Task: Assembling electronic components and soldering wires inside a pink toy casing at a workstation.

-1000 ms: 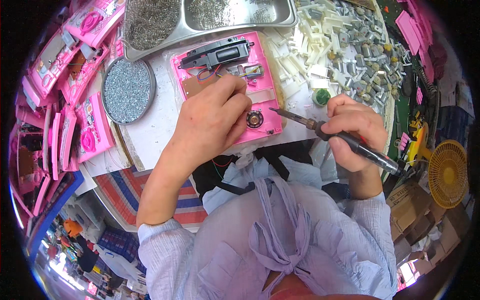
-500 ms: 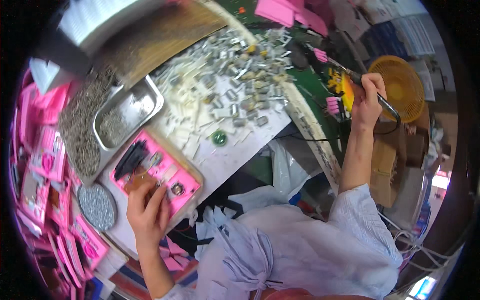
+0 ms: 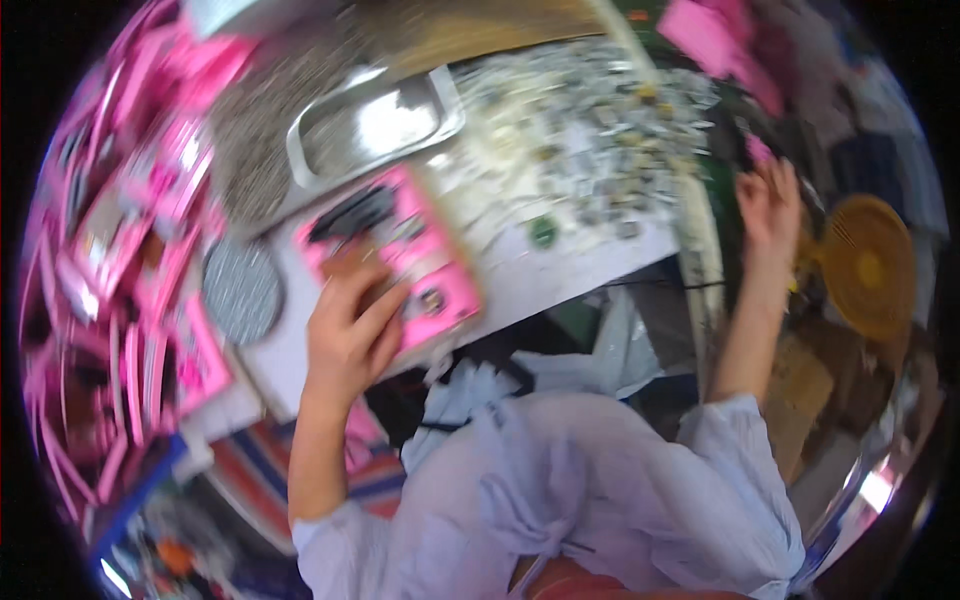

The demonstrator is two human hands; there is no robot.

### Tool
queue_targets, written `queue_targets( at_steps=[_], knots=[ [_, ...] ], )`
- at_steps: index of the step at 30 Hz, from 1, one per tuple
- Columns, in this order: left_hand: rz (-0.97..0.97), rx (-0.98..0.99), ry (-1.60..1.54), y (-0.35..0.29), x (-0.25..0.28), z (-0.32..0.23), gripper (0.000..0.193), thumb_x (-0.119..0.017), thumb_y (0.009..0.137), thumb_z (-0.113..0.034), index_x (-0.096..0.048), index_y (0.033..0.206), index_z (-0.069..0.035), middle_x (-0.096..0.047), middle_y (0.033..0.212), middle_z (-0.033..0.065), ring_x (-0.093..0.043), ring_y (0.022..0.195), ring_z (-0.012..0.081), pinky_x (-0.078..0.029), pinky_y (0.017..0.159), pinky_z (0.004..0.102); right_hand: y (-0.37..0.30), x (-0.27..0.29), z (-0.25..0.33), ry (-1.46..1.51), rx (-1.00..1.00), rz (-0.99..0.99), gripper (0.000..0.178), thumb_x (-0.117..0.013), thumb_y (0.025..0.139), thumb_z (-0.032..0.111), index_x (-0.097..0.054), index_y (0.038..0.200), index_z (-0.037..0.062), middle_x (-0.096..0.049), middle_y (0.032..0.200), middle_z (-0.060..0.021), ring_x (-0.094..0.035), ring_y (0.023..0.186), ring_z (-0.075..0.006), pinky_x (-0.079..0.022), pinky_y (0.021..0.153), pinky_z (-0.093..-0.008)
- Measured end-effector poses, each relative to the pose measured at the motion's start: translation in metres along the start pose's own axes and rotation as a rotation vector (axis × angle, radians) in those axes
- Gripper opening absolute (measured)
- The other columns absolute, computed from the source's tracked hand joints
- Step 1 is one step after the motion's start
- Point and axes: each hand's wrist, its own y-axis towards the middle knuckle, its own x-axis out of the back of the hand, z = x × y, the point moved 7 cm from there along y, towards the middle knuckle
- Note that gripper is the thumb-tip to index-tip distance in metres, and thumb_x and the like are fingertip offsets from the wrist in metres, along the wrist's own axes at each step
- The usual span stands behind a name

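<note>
My left hand (image 3: 350,325) rests over the open pink plastic casing (image 3: 452,310), fingers bent inward at a brown piece (image 3: 350,258). What sits between the fingertips is hidden. Inside the casing lie a black part (image 3: 352,213) and a small round metal part (image 3: 432,301). Out to the right, my right hand (image 3: 768,210) is raised beside the table's far right edge, its fingers smeared by motion. A pink piece (image 3: 758,150) shows just beyond its fingertips. The soldering iron cannot be made out now.
A metal tray (image 3: 300,150) stands on heaped small metal pieces (image 3: 245,165). Many silver parts (image 3: 630,140) cover the far table. Left are a round grey disc (image 3: 243,292) and stacked pink casings (image 3: 150,300). A yellow basket (image 3: 868,265) stands at right.
The view has swung, so the table sits further right in the picture. The soldering iron seen in my right hand before no longer shows. My left hand stays at the pink casing.
</note>
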Motion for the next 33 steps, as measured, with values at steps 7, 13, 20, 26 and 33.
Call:
queue_targets(
  at_steps=[7, 13, 20, 26, 33],
  knots=[
    [-0.123, 0.143, -0.161, -0.022, 0.01, 0.008, 0.029, -0.074, 0.072, 0.002, -0.073, 0.1, -0.006, -0.064, 0.102, 0.0104, -0.06, 0.076, 0.0235, -0.05, 0.065, 0.0349, -0.156, -0.158, -0.097, -0.682, 0.111, 0.601, 0.022, -0.071, 0.09, 0.011, -0.069, 0.11, 0.0018, -0.064, 0.082, -0.0043, -0.061, 0.072, -0.0131, -0.05, 0.07, -0.0253],
    [-0.309, 0.145, 0.076, 0.023, 0.018, 0.009, 0.024, -0.076, 0.069, -0.002, -0.069, 0.091, -0.007, -0.058, 0.089, 0.0073, -0.056, 0.076, 0.0256, -0.044, 0.065, 0.038, -0.202, -0.284, -0.149, -1.021, 0.838, 1.102, 0.011, -0.076, 0.079, 0.01, -0.068, 0.085, 0.0039, -0.065, 0.079, -0.0091, -0.062, 0.073, -0.0259, -0.049, 0.069, -0.0362],
    [-0.164, 0.066, 0.138, 0.042, 0.014, 0.016, 0.026, -0.078, 0.066, -0.01, -0.069, 0.091, -0.012, -0.057, 0.097, 0.0055, -0.055, 0.089, 0.0265, -0.038, 0.08, 0.0417, -0.208, -0.301, -0.167, -1.27, 0.786, 1.082, 0.022, -0.078, 0.076, 0.023, -0.063, 0.075, 0.0064, -0.063, 0.071, -0.0082, -0.063, 0.072, -0.0285, -0.05, 0.065, -0.0407],
    [-0.17, 0.056, 0.132, 0.043, 0.016, 0.019, 0.024, -0.076, 0.067, -0.012, -0.069, 0.09, -0.011, -0.057, 0.098, 0.0044, -0.055, 0.092, 0.0257, -0.038, 0.082, 0.0411, -0.217, -0.322, -0.168, -1.506, 0.904, 1.132, 0.022, -0.07, 0.074, 0.029, -0.07, 0.07, 0.0077, -0.068, 0.069, -0.0128, -0.07, 0.071, -0.0311, -0.056, 0.061, -0.0422],
    [-0.15, 0.051, 0.145, 0.044, 0.013, 0.02, 0.024, -0.074, 0.068, -0.014, -0.07, 0.091, -0.01, -0.056, 0.099, 0.0034, -0.055, 0.095, 0.0243, -0.037, 0.085, 0.0404, -0.232, -0.341, -0.174, -1.697, 0.978, 1.287, 0.02, -0.07, 0.072, 0.027, -0.072, 0.067, 0.0078, -0.07, 0.07, -0.0135, -0.071, 0.07, -0.0307, -0.057, 0.061, -0.0425]
  ],
)
